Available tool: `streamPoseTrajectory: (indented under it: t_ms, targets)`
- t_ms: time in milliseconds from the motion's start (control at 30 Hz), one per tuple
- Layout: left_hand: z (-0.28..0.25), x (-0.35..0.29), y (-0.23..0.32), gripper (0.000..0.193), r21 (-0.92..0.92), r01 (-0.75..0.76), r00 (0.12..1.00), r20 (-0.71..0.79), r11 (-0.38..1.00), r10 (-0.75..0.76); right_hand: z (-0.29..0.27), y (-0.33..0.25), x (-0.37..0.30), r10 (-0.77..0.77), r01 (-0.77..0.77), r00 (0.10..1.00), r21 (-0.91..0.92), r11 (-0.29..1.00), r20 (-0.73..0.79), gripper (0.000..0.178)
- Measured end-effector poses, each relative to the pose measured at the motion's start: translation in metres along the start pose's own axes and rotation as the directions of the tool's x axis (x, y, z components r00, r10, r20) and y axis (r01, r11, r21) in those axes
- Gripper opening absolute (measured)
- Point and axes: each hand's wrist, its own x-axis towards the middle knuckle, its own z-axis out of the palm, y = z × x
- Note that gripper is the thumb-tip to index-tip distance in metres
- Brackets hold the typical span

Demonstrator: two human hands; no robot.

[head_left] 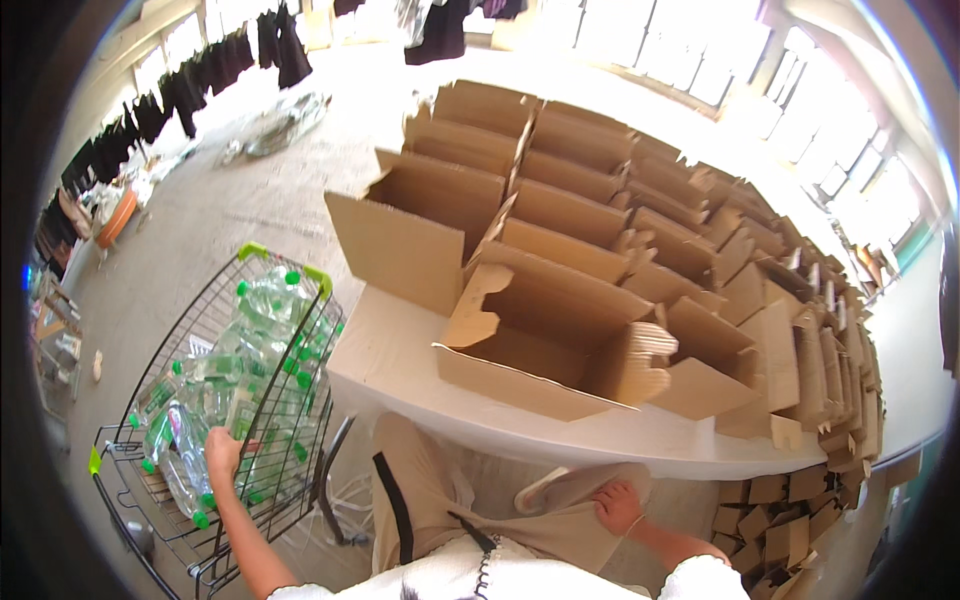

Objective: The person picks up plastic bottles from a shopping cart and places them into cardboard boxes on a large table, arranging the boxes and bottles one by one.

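Observation:
On my left, a black wire shopping cart [112, 458] with green corner pieces is piled with clear plastic bottles [262, 312] that have green caps. My left hand [222, 458] reaches in over the cart's near side, its fingers closed around a plastic bottle [241, 412] among the others; the fingertips are partly hidden. My right hand [618, 506] holds nothing and rests on my right knee, fingers loosely spread. In front of me on the white-covered table [385, 345] stands an open, upright cardboard box [535, 385]; I see no contents in it.
Many open cardboard boxes [570, 205] stand in close rows across the table, running far right. More small boxes [775, 520] are heaped below its right end. Dark garments [205, 82] hang at the back left. A plastic-covered heap [280, 125] lies on the floor.

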Motion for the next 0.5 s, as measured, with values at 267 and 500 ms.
streamPoseTrajectory:
  t_ms: [267, 500]
  targets:
    - [0.015, 0.010, -0.008, 0.077, -0.078, -0.092, 0.979, -0.191, 0.993, 0.076, 0.017, -0.014, -0.036, 0.161, -0.161, 0.982, 0.003, 0.987, -0.101, 0.024]
    - [-0.095, -0.070, 0.064, 0.071, -0.096, -0.374, 0.598, -0.785, 0.922, 0.161, -0.052, -0.101, 0.018, -0.058, 0.123, 0.891, 0.116, 0.986, -0.450, 0.034]
